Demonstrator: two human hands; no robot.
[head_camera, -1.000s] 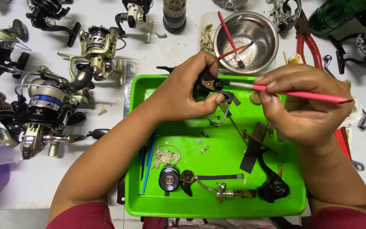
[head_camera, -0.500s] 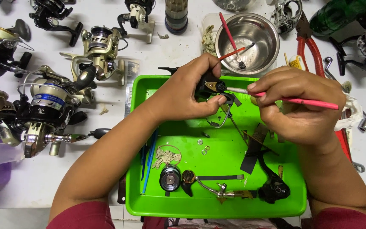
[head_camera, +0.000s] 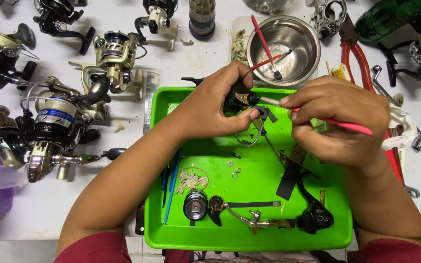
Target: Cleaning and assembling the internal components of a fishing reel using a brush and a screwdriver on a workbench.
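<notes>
Above the green tray, mid-frame: left hand is pinching a black reel part between thumb and fingers; right hand, fingers curled tight, is working a pink brush against it. Spool, handle and washers are lying loose below — reel looks well stripped, reassembly left. Crowded: steel bowl just behind, whole reels left, red pliers right.

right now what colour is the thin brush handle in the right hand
Pink; the thin brush handle in the right hand shows best in the head view.
</notes>
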